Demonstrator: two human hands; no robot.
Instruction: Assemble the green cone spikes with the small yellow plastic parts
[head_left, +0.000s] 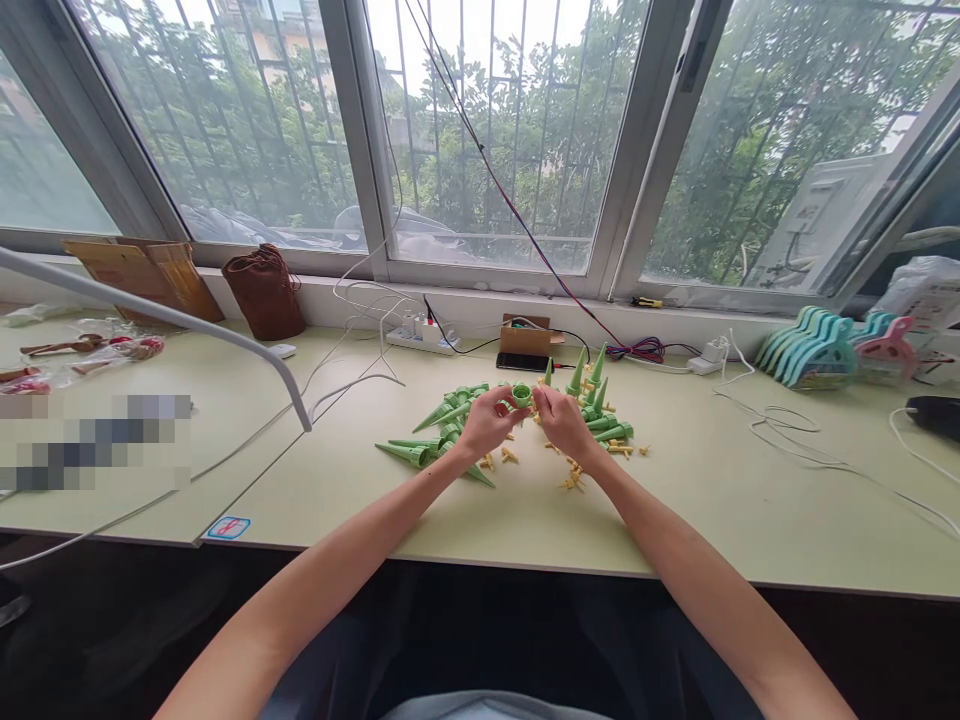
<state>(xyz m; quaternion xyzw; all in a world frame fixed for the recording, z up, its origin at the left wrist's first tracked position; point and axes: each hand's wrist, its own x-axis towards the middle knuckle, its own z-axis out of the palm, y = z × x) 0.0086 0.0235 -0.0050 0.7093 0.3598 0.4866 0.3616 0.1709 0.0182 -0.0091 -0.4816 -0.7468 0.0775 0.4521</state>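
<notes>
My left hand [486, 424] is closed around a green plastic watering spike [521, 394], its round open end facing up. Right beside that rim, my right hand [559, 420] has its fingers pinched together; whatever they hold is hidden. To the left lies a pile of similar green cone-shaped spikes [409, 454], their tips pointing mostly left. More green spikes [598, 368] stand point-up behind my right hand, and several lie next to them. Small yellow plastic pieces [573, 480], some with side arms, are scattered on the table below and around both hands.
A phone [523, 361] lies before a small cardboard box [525, 338]. A power strip [424, 342] and cables run along the window side. A white curved tube [187, 325] crosses the left. Teal hangers [810, 348] stand at right, a brown pouch [262, 293] at back left.
</notes>
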